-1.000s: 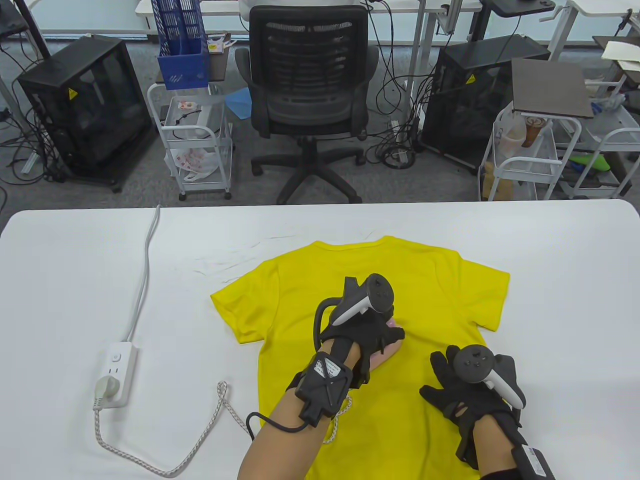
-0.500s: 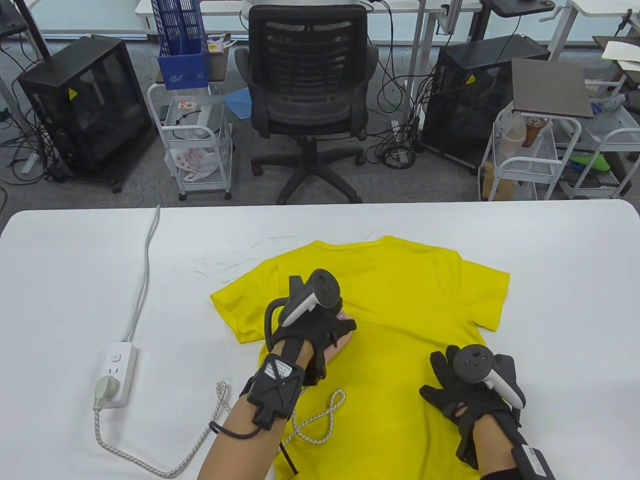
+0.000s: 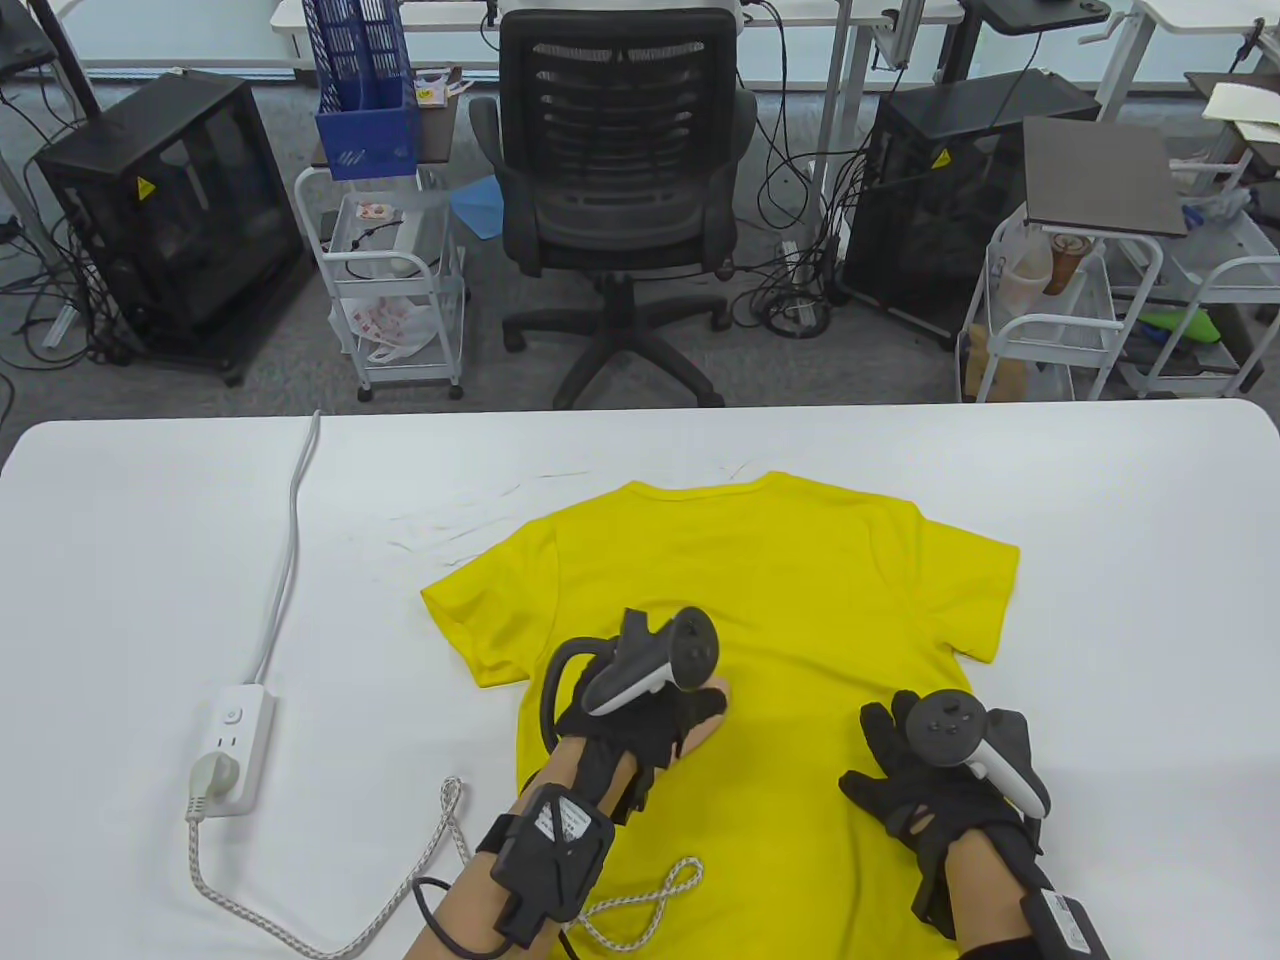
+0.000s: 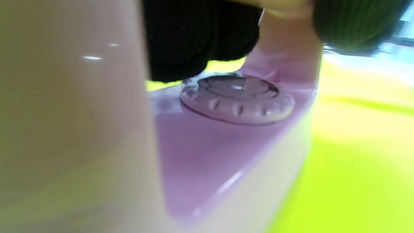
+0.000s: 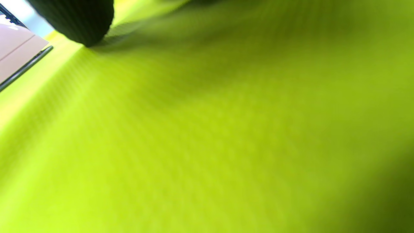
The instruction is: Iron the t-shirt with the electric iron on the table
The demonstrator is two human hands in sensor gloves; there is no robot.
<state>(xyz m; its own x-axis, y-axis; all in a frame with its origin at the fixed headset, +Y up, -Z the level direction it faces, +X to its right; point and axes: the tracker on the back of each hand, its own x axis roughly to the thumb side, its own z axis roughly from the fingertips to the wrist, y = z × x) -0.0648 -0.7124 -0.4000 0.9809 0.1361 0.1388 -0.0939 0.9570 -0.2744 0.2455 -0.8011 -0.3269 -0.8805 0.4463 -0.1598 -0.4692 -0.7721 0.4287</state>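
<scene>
Most of the electric iron (image 3: 712, 708) is hidden in the table view: only a pale pink sliver of its nose shows past the gloved left hand (image 3: 640, 725), below the middle of the frame. The left wrist view fills the gap, though blurred: a pink body with one ribbed round dial (image 4: 237, 97), and black-gloved fingers (image 4: 194, 38) curled round the handle at the top edge. So the left hand is clamped on the iron, which sits on the lower left part of the yellow t-shirt (image 3: 800, 590).

The t-shirt lies flat on the white bench (image 3: 130, 540), centre of the frame, its hem cut off by the bottom edge. The right hand (image 3: 935, 780) lies at lower right, fingers spread and flat on the cloth, gripping nothing. The right wrist view is almost all blurred yellow fabric, with one dark fingertip (image 5: 81, 19) at upper left and a corner of the iron's soleplate at the left edge.

Counted: one iron, one t-shirt, two hands. One braided cord (image 3: 420, 880) loops along the lower left, partly behind the left forearm, to one white power strip (image 3: 232, 745) at the left, with one plug in it.
</scene>
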